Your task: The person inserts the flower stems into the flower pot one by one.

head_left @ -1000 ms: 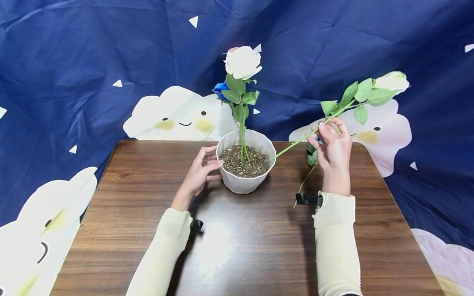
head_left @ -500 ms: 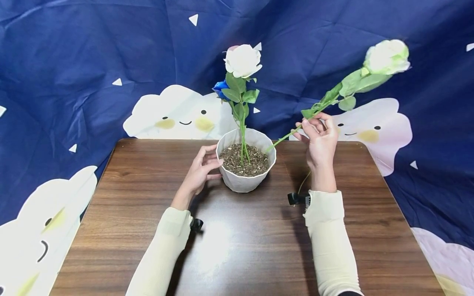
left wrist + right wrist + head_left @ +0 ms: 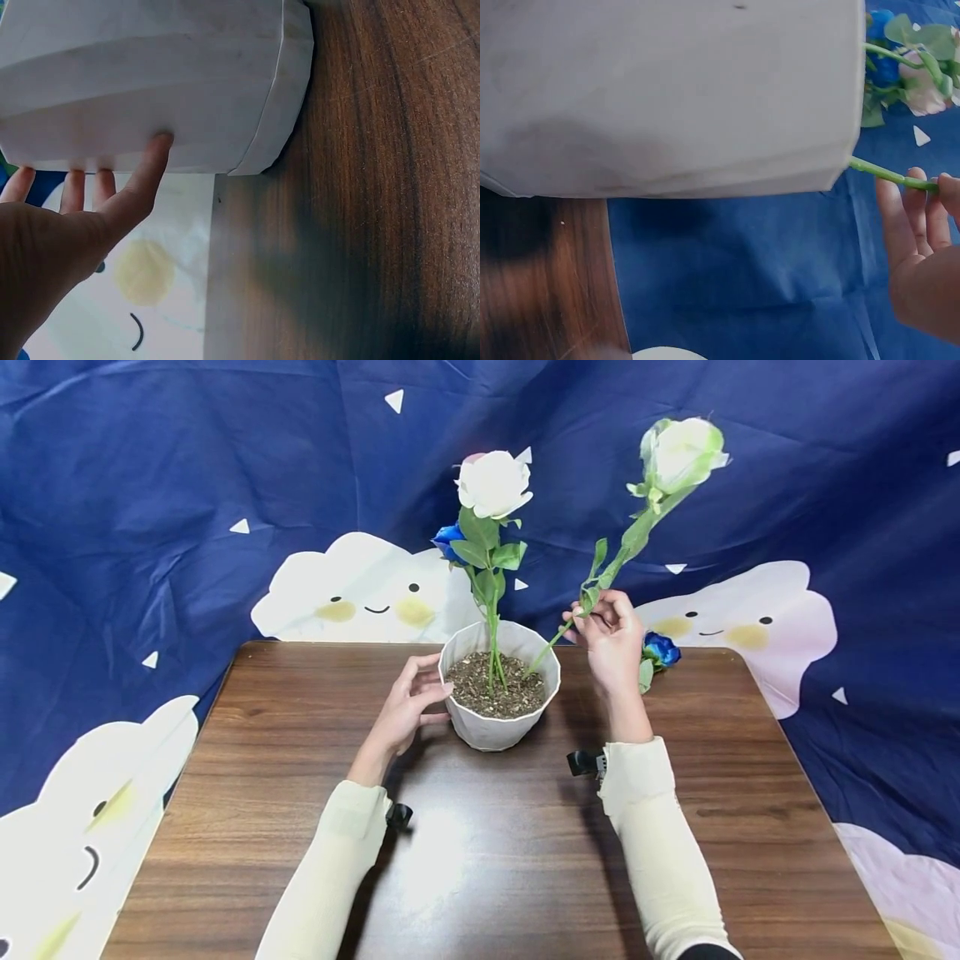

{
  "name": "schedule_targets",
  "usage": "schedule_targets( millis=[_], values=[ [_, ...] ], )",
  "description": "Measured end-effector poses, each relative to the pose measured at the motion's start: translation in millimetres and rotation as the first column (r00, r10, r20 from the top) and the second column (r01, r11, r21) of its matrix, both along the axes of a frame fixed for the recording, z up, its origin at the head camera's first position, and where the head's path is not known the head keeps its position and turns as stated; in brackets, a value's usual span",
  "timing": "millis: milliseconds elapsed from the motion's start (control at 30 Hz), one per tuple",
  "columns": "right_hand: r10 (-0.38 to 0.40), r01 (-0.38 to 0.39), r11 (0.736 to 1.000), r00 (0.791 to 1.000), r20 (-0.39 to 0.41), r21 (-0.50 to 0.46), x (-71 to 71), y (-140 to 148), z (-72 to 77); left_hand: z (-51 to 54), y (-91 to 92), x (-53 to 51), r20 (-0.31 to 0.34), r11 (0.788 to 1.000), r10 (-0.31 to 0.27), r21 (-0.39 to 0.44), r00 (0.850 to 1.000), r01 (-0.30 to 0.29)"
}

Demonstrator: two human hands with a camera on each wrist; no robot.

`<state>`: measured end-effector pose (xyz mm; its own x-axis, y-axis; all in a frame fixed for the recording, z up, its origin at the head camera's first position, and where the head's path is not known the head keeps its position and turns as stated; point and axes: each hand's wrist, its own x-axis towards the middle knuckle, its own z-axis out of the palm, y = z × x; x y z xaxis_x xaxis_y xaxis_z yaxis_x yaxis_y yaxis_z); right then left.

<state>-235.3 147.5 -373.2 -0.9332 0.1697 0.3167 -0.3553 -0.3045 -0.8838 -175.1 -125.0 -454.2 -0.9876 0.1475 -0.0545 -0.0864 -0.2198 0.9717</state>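
My left hand [image 3: 401,710] rests against the left side of the white faceted pot [image 3: 491,732]. In the left wrist view, its extended fingers [image 3: 142,184] touch the pot wall. Slanting up to the right of the pot, a white-green rose [image 3: 681,453] is pinched by the stem in my right hand [image 3: 618,652]. The stem's lower end is inside the pot, over the right side of the soil [image 3: 517,697]; whether it enters the soil I cannot tell. A white rose [image 3: 493,485] stands upright there, with a blue rose [image 3: 447,541] and a partly hidden pink bloom behind it.
Another blue rose [image 3: 662,649] lies behind my right hand near the far edge of the wooden table [image 3: 480,860]. A dark blue cloth [image 3: 300,460] with cloud faces hangs behind the table.
My right hand has moved left, carrying the white-green rose. Its stem end went from outside the rim to inside the pot, and the bloom rose and swung left. The left hand stays put.
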Motion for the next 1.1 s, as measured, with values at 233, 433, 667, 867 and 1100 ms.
schedule_targets(
  millis=[233, 433, 667, 867, 1100],
  values=[
    [-0.019, 0.021, 0.993, 1.0, -0.013, 0.114, -4.6, -9, -6.9, 0.5, 0.0, 0.2, -0.002, 1.0, 0.0, -0.007, 1.0, 0.0],
    [0.014, -0.013, 0.99, 1.0, -0.002, 0.143, -7.7, -16, -11.7, 1.3, -0.3, 0.7, -0.006, 1.0, 0.0, -0.008, 1.0, 0.0],
    [0.031, -0.032, 0.973, 0.999, 0.008, 0.227, -14.2, -21, -15.1, 1.3, 0.1, 1.0, -0.009, 1.0, 0.001, -0.007, 1.0, -0.001],
    [0.073, -0.082, 0.983, 0.995, 0.061, 0.166, -19.1, -24, -18.2, 1.1, -0.4, 0.7, -0.007, 1.0, 0.002, -0.005, 1.0, -0.002],
    [0.124, -0.137, 0.983, 0.987, 0.107, 0.119, -22.0, -24, -23.1, 0.6, -0.1, 0.9, -0.002, 1.0, -0.002, -0.011, 1.0, 0.002]
  ],
)
